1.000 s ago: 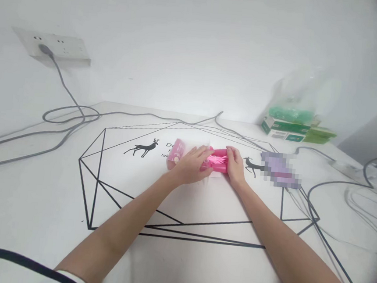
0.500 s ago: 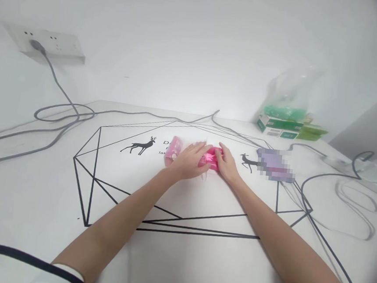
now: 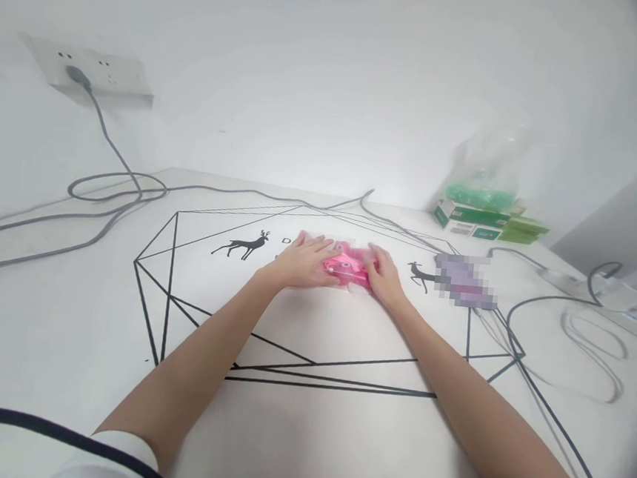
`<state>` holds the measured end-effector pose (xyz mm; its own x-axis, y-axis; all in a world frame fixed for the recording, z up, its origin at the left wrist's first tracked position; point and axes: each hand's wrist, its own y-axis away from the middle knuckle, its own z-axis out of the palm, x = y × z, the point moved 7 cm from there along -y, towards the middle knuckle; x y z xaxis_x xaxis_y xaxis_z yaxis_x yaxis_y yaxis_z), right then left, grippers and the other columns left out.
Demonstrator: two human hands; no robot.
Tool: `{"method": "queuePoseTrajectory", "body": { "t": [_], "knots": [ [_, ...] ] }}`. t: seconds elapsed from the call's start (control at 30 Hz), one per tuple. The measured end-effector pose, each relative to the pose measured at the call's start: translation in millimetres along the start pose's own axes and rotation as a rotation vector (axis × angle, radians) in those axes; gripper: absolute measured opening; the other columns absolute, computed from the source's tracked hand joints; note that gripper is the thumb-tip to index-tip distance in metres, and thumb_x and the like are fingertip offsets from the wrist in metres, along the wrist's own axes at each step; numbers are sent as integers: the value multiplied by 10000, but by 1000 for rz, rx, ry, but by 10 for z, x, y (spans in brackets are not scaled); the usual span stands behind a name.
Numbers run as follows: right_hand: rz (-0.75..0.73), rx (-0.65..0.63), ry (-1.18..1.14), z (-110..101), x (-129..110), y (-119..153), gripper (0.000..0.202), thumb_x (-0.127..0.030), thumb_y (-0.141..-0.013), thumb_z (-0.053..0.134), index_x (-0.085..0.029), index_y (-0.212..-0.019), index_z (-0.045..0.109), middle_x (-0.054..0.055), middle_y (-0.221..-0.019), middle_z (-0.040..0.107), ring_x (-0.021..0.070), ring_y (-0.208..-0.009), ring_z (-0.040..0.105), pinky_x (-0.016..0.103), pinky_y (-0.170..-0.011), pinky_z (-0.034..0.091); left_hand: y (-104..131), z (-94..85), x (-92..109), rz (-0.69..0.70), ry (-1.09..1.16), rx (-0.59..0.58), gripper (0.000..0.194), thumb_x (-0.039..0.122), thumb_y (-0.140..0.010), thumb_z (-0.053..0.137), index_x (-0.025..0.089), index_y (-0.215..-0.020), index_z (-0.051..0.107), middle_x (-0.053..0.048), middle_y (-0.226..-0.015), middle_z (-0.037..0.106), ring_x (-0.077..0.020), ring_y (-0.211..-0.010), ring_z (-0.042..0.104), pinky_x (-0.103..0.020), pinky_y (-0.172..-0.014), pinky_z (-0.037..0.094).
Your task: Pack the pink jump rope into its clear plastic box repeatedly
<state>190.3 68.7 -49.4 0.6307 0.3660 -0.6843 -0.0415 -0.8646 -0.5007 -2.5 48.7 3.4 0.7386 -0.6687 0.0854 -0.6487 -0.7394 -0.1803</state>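
Observation:
A pink packet in clear plastic wrapping (image 3: 352,266) lies on the white table in front of me, its exact contents not readable. My left hand (image 3: 306,260) covers its left part from above, fingers over the top and thumb along the near edge. At the right end, my right hand (image 3: 383,273) grips the packet with bent fingers. Both palms hide the packet's ends; only the shiny middle shows between them.
Right of my hands lies a blurred purple object (image 3: 465,280). Behind it stand green-and-white boxes (image 3: 474,214) under a clear bag with green contents (image 3: 482,190). Grey cables (image 3: 244,191) run along the back and left, from a wall socket (image 3: 110,76).
My left hand has slid left over the packet's left end, so the pink part that stuck out there is now covered. More of the packet's middle shows between my hands.

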Motion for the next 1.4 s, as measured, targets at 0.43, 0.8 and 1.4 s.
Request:
{"method": "queuePoseTrajectory", "body": {
  "t": [0.43,0.8,1.4],
  "knots": [
    [76,32,-57,115,-51,-140,543,-524,-939,398,-165,-1285,612,152,-1404,532,281,-1320,467,474,-1134,332,-33,104,-10,83,-96,127,740,736,-876,415,271,-1452,417,-85,-1507,444,-296,-1382,402,-529,-1185,143],
    [90,-14,-90,178,-51,-66,642,-600,-954,340,-184,-1415,504,130,-1520,399,273,-1431,331,478,-1209,201,-29,116,-21,59,-81,114,751,745,-877,400,282,-1468,401,-72,-1524,426,-274,-1409,372,-519,-1200,122],
    [153,32,-285,175,-79,-80,627,-649,-955,287,-254,-1335,591,72,-1432,543,254,-1378,428,506,-1186,255,-15,135,-35,64,-98,119,744,735,-885,397,261,-1458,424,-77,-1531,413,-296,-1397,386,-518,-1199,136]
  ]
}}
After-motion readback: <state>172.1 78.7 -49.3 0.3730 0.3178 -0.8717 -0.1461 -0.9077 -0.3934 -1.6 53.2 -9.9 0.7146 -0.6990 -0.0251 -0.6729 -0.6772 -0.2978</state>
